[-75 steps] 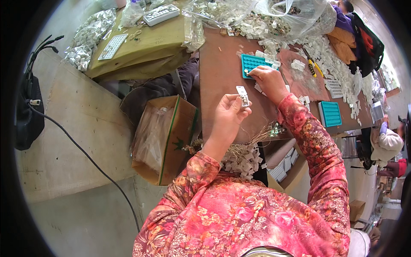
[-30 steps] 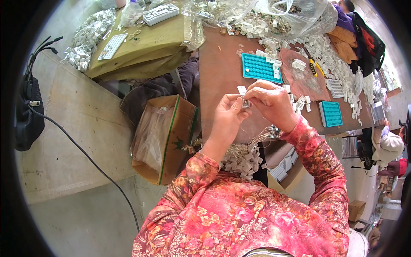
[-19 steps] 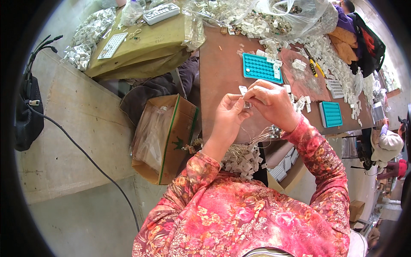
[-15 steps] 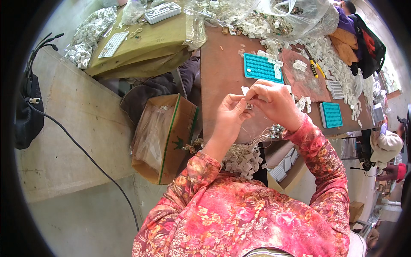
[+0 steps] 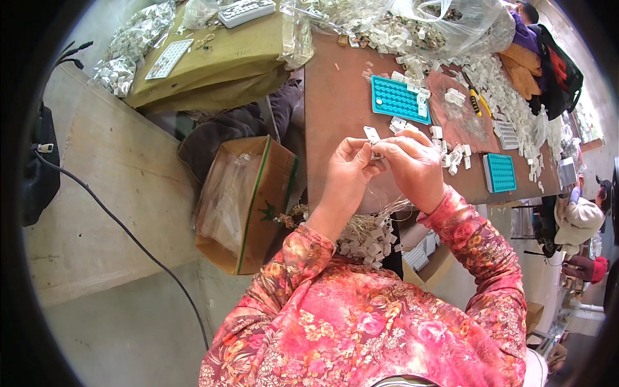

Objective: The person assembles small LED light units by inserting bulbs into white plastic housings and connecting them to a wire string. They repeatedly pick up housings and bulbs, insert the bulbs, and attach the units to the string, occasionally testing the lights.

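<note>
The person's left hand [image 5: 348, 169] pinches a small white card [image 5: 372, 134] between thumb and fingers, up in front of the chest and over the near part of the brown table [image 5: 335, 90]. The right hand [image 5: 412, 162] meets it there, fingertips drawn together against the card's lower part; I can't tell whether they grip the card or something tinier. Any print on it is too small to read from here.

Just beyond the hands lies a blue-green tray [image 5: 393, 106] with rows of round hollows, one pale round piece in it and white cards lying over its right end. A second blue-green tray [image 5: 500, 173] sits to the right, near a grey tray [image 5: 507, 135] and cutters [image 5: 477, 103] with yellow and black handles. White cards are heaped along the far side, beside a big clear plastic bag [image 5: 480, 35].

Left of the person, a cardboard box [image 5: 259, 203] holds clear plastic; its side carries a green crown mark [image 5: 268, 209] and a green edge stripe, no words that I can make out. A black bag [image 5: 566, 84] at the far right shows a red patch, unreadable to me. Past the table's right end, someone in a grey top [image 5: 576, 221] is bent over.
</note>
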The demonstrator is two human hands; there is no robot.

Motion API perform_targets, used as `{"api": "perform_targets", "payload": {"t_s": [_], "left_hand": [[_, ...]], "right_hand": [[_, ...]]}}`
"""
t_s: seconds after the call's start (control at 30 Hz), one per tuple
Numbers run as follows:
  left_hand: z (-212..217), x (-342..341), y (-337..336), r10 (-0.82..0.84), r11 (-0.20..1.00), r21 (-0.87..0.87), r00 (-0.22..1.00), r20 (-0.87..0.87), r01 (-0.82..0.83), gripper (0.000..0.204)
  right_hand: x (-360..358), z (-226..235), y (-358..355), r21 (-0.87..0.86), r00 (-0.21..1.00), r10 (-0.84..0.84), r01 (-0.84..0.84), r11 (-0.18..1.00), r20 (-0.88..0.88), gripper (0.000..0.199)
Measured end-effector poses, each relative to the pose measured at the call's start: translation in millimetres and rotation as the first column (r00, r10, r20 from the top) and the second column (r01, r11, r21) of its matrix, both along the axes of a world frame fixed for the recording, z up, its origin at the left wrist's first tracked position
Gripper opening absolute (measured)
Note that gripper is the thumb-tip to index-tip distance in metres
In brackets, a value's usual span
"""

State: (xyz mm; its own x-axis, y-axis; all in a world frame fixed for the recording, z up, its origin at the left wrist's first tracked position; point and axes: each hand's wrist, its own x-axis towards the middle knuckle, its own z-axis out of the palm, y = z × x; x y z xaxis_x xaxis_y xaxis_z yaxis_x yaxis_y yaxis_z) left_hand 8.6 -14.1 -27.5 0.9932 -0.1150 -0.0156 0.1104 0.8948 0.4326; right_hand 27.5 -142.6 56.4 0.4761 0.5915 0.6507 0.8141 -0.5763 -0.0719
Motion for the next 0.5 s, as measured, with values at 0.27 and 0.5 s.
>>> {"api": "perform_targets", "payload": {"t_s": [0.27,0.5], "left_hand": [[-5,1,2,-0.031,0.999,0.024,0.998,0.048,0.03,0.009],[-1,-2,3,-0.055,0.997,0.053,0.998,-0.016,0.055,0.012]], "right_hand": [[-10,-20,2,0.071,0.999,-0.027,0.03,0.997,-0.04,0.023],[-20,1,2,0.448,0.777,0.06,0.297,0.844,-0.627,0.023]]}}
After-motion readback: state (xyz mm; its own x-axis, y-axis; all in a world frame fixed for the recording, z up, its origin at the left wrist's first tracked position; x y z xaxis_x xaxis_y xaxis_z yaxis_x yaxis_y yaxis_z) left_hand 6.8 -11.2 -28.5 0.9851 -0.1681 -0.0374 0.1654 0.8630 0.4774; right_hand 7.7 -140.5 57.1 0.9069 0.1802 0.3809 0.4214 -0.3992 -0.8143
